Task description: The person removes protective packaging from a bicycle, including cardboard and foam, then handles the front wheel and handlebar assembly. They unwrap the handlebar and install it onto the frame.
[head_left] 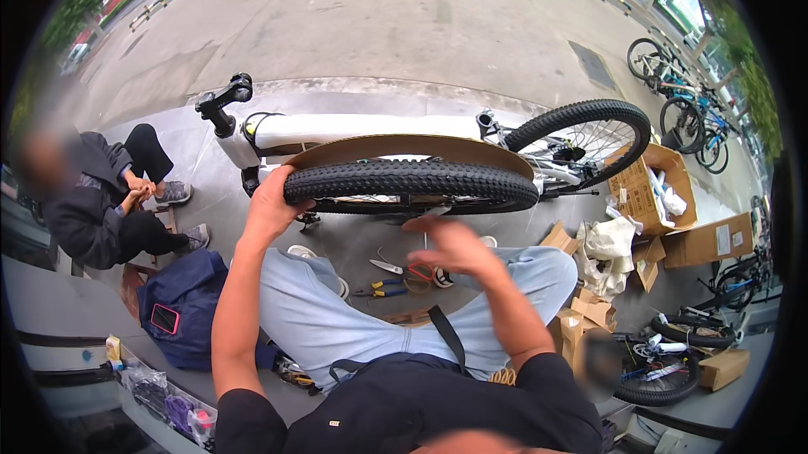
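Left hand (271, 203) grips black tire (412, 181); right hand (459, 248) blurred, near scissors (389, 267).

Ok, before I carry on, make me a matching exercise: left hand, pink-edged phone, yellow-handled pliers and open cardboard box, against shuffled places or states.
Things:
1. Left hand
2. Pink-edged phone
3. Yellow-handled pliers
4. Open cardboard box

Places or states:
A. Near the red-handled scissors
B. White material inside
C. Gripping the left end of the black tyre
D. Lying on dark blue cloth

Pairs: 1-C, 2-D, 3-A, 4-B.
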A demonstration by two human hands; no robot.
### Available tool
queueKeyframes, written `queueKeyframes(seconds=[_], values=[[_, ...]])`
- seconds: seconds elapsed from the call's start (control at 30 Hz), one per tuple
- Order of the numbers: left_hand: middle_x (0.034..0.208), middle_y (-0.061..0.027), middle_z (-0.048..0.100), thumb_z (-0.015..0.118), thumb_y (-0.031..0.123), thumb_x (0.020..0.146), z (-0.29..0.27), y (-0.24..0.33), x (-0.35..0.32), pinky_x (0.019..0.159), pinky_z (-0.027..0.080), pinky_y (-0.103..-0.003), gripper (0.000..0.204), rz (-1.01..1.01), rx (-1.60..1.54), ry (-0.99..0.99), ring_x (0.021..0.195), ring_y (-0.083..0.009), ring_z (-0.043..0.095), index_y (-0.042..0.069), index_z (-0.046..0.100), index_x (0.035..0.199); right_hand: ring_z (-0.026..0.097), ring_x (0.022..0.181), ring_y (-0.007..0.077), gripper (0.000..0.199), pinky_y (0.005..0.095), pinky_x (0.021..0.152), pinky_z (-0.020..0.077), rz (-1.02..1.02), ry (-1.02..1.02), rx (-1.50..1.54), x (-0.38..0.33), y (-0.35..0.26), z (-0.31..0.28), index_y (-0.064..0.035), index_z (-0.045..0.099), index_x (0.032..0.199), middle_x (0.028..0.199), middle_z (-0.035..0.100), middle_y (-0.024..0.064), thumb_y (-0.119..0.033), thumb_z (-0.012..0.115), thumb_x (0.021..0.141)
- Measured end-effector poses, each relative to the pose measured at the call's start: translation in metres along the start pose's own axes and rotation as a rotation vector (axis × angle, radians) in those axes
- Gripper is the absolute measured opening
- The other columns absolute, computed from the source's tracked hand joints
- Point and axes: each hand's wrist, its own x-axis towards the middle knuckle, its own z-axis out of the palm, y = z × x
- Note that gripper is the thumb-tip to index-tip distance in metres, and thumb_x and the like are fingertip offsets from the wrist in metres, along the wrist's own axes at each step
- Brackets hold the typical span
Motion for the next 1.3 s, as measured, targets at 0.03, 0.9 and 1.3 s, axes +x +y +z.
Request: queueKeyframes(seconds=[0.03,0.9,1.3], values=[[0.119,-0.0172,0.073,0.094,0.009,0.076,0.0,-0.003,0.001,0.098,0.056,-0.044,0.063,0.008,-0.009,0.006,0.111,-0.0365,0.072,0.005,0.064,0.13,0.076,0.108,0.0345,0.048,0.0412,0.097,0.0613,-0.118,0.099,0.19,-0.02,-0.007,-0.035,-0.0077,0.075,0.128,0.118,0.078,0.0159,-0.029,0.09,0.088],[0.1,-0.0151,0.07,0.089,0.005,0.07,-0.014,0.031,-0.009,0.086,0.056,-0.046,0.042,0.192,-0.015,-0.148,0.096,-0.0408,0.069,0.007,0.069,0.107,0.072,0.107,0.0445,0.06,0.0511,0.092,0.0592,0.268,-0.141,-0.372,-0.091,0.065,-0.157,-0.0042,0.065,0.122,0.113,0.074,0.0225,-0.031,0.092,0.076],[0.117,-0.0172,0.069,0.082,0.002,0.072,-0.024,0.001,-0.067,0.097,0.055,-0.047,0.047,0.074,0.0,-0.304,0.112,-0.0429,0.066,0.006,0.07,0.117,0.075,0.109,0.0415,0.058,0.0457,0.102,0.0594,0.304,-0.541,0.288,-0.04,0.016,-0.205,-0.0038,0.074,0.131,0.125,0.076,0.0181,-0.032,0.091,0.083]])
